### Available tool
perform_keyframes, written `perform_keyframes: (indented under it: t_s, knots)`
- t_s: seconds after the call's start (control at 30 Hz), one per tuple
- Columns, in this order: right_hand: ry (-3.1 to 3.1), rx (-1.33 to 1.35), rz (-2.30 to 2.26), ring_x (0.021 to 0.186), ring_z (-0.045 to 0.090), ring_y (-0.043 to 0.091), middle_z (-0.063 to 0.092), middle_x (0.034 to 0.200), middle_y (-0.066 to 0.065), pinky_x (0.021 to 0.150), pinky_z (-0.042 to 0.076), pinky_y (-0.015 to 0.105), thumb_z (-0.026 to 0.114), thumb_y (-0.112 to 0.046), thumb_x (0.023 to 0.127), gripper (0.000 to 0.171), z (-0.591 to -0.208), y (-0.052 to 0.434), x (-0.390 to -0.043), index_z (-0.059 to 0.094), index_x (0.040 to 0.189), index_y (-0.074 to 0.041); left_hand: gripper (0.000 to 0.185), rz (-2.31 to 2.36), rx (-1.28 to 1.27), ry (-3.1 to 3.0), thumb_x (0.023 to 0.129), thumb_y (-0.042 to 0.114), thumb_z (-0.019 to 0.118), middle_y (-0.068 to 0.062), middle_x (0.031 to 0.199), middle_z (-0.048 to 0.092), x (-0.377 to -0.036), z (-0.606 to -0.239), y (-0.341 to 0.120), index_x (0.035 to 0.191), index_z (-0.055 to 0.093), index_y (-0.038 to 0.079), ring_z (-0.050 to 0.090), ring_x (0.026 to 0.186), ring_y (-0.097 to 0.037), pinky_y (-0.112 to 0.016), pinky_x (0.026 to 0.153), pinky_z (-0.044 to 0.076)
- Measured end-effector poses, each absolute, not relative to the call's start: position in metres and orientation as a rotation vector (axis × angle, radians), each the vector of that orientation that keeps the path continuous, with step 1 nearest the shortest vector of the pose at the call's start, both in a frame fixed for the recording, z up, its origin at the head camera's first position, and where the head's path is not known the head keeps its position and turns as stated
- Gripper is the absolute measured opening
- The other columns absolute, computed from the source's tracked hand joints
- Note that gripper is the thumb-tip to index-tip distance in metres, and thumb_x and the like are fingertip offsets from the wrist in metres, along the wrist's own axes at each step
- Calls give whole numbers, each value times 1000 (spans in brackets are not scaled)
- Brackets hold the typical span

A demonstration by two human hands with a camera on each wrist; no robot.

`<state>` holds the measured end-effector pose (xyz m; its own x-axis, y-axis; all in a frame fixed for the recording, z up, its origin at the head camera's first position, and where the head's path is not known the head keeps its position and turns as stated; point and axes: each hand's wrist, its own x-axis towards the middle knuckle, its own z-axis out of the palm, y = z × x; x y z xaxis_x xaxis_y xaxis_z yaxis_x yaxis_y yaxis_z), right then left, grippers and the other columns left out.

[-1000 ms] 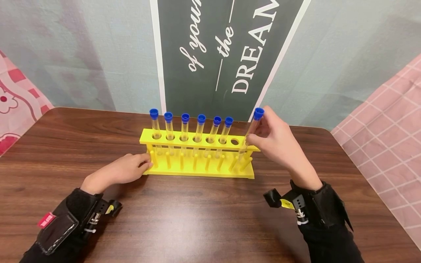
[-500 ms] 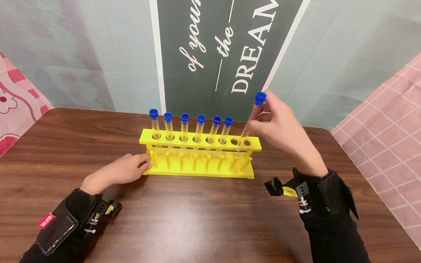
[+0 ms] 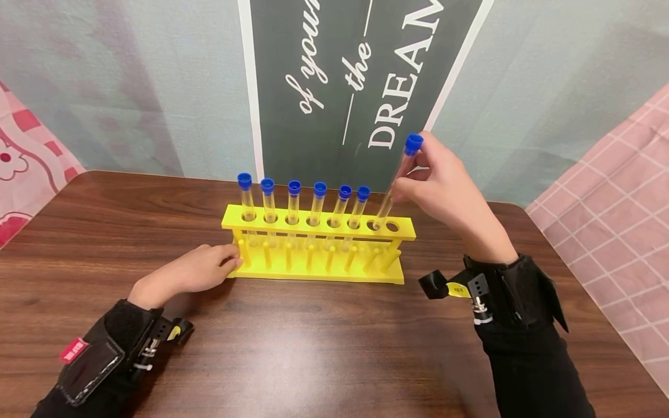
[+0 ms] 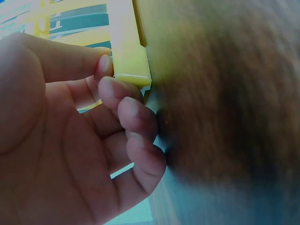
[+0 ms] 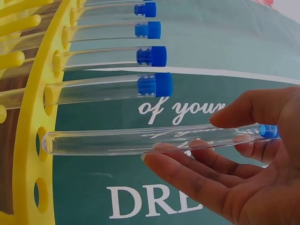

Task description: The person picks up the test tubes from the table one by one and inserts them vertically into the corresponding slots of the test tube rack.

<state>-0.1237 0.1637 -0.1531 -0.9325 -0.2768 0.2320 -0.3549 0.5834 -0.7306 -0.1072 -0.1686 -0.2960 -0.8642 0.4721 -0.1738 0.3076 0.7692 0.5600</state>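
Note:
A yellow test-tube rack [image 3: 313, 232] stands on the brown table [image 3: 313, 348] with several clear, blue-capped tubes [image 3: 292, 203] upright in its left holes. My right hand [image 3: 413, 174] pinches one more blue-capped tube [image 3: 394, 184] near its top. The tube is tilted, with its round lower end at the mouth of the second hole from the right. In the right wrist view the tube [image 5: 117, 139] lies between thumb and fingers [image 5: 197, 178], and its tip meets the rack [image 5: 23, 154]. My left hand [image 3: 230, 262] pinches the rack's left end [image 4: 129, 56].
A dark banner [image 3: 355, 87] with white lettering hangs on the wall behind the rack. Pink checked cloth [image 3: 617, 220] lies past the table's right edge, and pink patterned cloth [image 3: 26, 174] lies at the far left. The rightmost rack hole [image 3: 393, 227] is empty.
My right hand lifted the tube out of the rightmost hole and carried it up and slightly left. Its lower end now sits at the neighbouring hole. The left hand has not moved.

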Motion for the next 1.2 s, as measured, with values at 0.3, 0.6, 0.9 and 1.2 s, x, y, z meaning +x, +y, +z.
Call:
perform_keyframes:
  t_s: [0.3, 0.6, 0.9, 1.2]
  knots:
    - [-2756, 449, 1311, 75, 64, 25, 52, 88, 16, 63, 52, 30, 54, 5, 80, 22, -159, 161, -126, 38, 95, -1, 13, 770, 596, 2658, 95, 15, 47, 0, 61, 37, -107, -297, -168, 90, 52, 4, 34, 51, -13, -27, 49, 30]
    - [-2863, 449, 1162, 76, 63, 24, 55, 89, 15, 63, 51, 29, 54, 2, 81, 18, -162, 162, -129, 41, 95, -1, 14, 767, 588, 2645, 95, 14, 47, -1, 62, 38, -107, -296, -169, 94, 53, 2, 35, 51, -13, -27, 49, 31]
    - [-2956, 462, 1101, 79, 62, 24, 54, 90, 15, 64, 52, 33, 55, -3, 84, 15, -166, 163, -130, 46, 95, -1, 14, 768, 592, 2658, 95, 15, 47, -1, 61, 37, -107, -296, -168, 89, 52, 4, 33, 51, -13, -27, 50, 29]
    - [-3039, 524, 936, 75, 57, 25, 59, 85, 13, 63, 43, 33, 54, -3, 83, 9, -174, 166, -136, 49, 91, -1, 15, 760, 608, 2663, 96, 15, 47, -1, 61, 36, -108, -295, -168, 84, 50, 6, 33, 51, -13, -27, 50, 29]
